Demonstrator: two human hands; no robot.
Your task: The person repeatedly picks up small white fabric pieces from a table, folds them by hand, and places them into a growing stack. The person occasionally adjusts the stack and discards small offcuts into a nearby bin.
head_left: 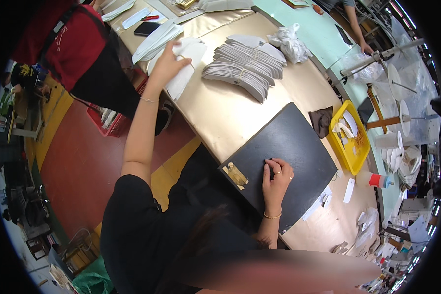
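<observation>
1. We find the table (215, 115), gold-topped and curved, running from the far left to the near right; its left edge drops straight to the red floor (78, 161), where a red basket (108, 122) sits just beside a co-worker in a red top (68, 39).
2. The black board (279, 157) lies at the near edge with one corner overhanging. We judge that a lean on that corner could tip or slide it.
3. The fanned stack (247, 66) of white cut pieces sits far of the board, with bare table between them: the best open room for moving.
4. The white pile (181, 66) lies at the far left, close to the table edge. The left hand (167, 61) rests on it at full reach, fingers spread wide; we cannot tell whether any piece is pinched. A hasty pull may drag loose pieces over the edge.
5. The yellow tray (350, 142) and a glue bottle (377, 180) crowd the right side; room there is tight.
6. The right hand (275, 177) presses on the board, fingers curled and narrow, holding nothing.
</observation>
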